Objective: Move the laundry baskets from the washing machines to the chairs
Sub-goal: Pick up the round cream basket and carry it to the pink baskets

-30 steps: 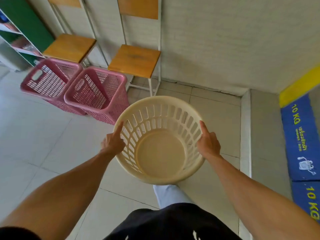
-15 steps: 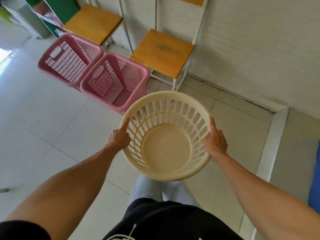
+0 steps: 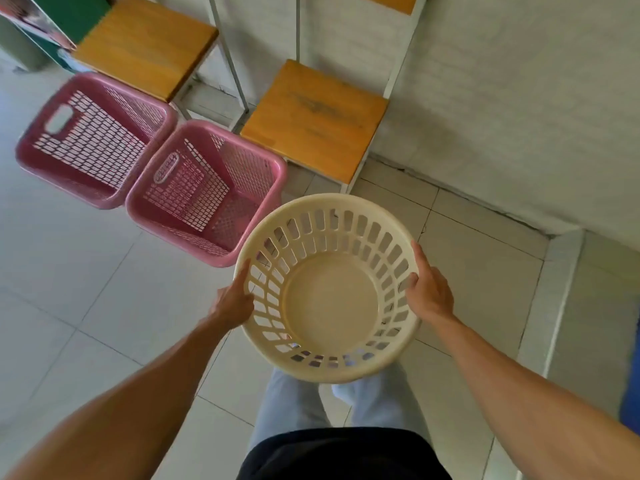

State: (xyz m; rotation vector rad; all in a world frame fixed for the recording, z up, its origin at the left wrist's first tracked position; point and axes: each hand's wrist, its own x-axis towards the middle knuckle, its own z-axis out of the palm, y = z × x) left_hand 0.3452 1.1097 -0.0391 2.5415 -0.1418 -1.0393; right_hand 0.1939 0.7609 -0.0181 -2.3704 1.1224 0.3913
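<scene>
I hold an empty round cream laundry basket (image 3: 330, 306) in the air above the tiled floor. My left hand (image 3: 235, 301) grips its left rim and my right hand (image 3: 429, 289) grips its right rim. Two wooden-seat chairs stand against the wall: the nearer chair (image 3: 313, 121) just beyond the basket, the other chair (image 3: 143, 41) at upper left. Two empty pink square baskets sit on the floor in front of the chairs, one pink basket (image 3: 204, 192) touching the cream basket's left side in view, the other pink basket (image 3: 91, 138) further left.
A white wall (image 3: 519, 98) runs behind the chairs. A green shelf unit (image 3: 45, 19) stands at the top left. A raised tiled step (image 3: 568, 289) runs along the right, with a blue surface (image 3: 632, 403) at the right edge. Pale floor tiles spread out at left.
I have moved closer to the chairs with the cream basket. The chairs and pink baskets now appear larger and nearer, and the blue washing machine has slid nearly out of view at right.
</scene>
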